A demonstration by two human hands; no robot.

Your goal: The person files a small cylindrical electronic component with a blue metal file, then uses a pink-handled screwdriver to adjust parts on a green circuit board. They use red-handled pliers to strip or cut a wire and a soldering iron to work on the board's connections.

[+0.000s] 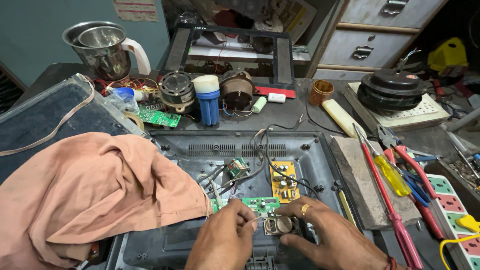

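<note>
Both hands work low inside the open grey plastic back shell (300,165) of a flat screen set, which lies face down on the bench. Left hand (225,240) sits at the shell's near edge, fingers curled together and pinching what looks like a thin wire or lead just below the narrow green circuit strip (255,204); exact contact too small to tell. Right hand (330,235), gold ring on one finger, lies just right of the left, fingers bent and pressed down around a small round speaker (281,225); touching it, but whether it is truly clamped I cannot tell. The hands are close, nearly touching, speaker between them. Inside the shell above the hands: yellow power board (284,181) at centre, small green-wound transformer part (238,167) to its left, black wires (265,155) looping from the shell's top edge down to the boards. Left of the shell an orange-pink cloth (90,195) drapes over its left corner. Behind the shell's far edge: steel mixer jar with white handle (102,50), green display board (159,117), two round motors (176,90), white-and-blue filter cylinder (207,97), empty black screen frame (230,47). Right of the shell: a grey stone block (365,180) against its side, then red and yellow screwdrivers (387,170), red-handled pliers (410,160), white power strip with coloured sockets (452,205).
</note>
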